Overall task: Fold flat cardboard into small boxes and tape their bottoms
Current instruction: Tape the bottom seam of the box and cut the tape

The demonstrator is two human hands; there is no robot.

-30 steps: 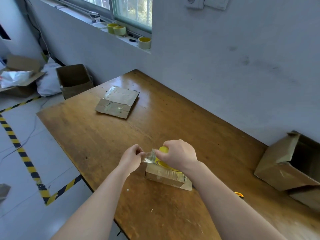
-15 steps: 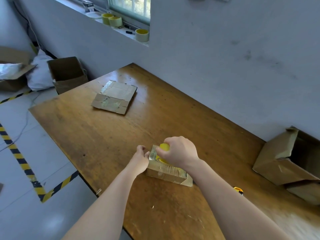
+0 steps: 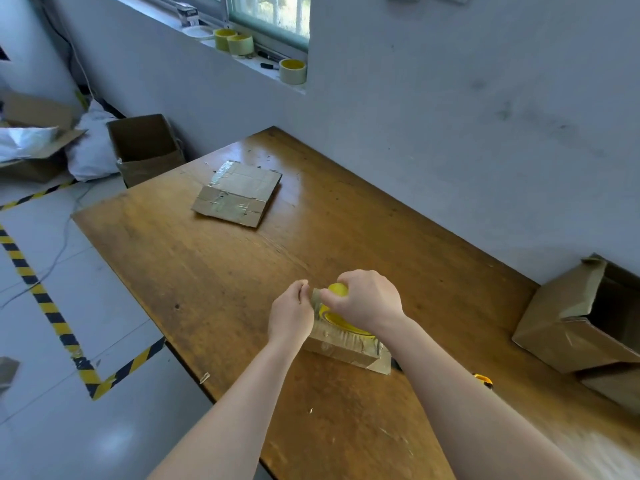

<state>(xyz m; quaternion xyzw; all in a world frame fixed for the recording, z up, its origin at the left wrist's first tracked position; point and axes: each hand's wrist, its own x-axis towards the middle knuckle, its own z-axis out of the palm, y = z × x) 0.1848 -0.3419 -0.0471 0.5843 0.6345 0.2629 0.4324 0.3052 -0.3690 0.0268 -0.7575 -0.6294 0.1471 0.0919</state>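
Observation:
A small cardboard box (image 3: 349,349) stands on the wooden table (image 3: 214,271) near its front edge, with shiny tape across its top face. My right hand (image 3: 367,301) grips a yellow-cored roll of clear tape (image 3: 337,311) on top of the box. My left hand (image 3: 291,313) pinches the free end of the tape at the box's left end, right beside the roll. Farther back on the table lies a flattened, taped piece of cardboard (image 3: 239,194).
A large open carton (image 3: 585,320) lies on its side at the table's right end. A small yellow tool (image 3: 483,378) lies by my right forearm. Spare tape rolls (image 3: 292,71) sit on the window sill. Open boxes (image 3: 145,147) and white bags stand on the floor at left.
Both hands have come closer together and dropped onto the box. The stretch of tape pulled between them has shortened and now lies against the box's left end.

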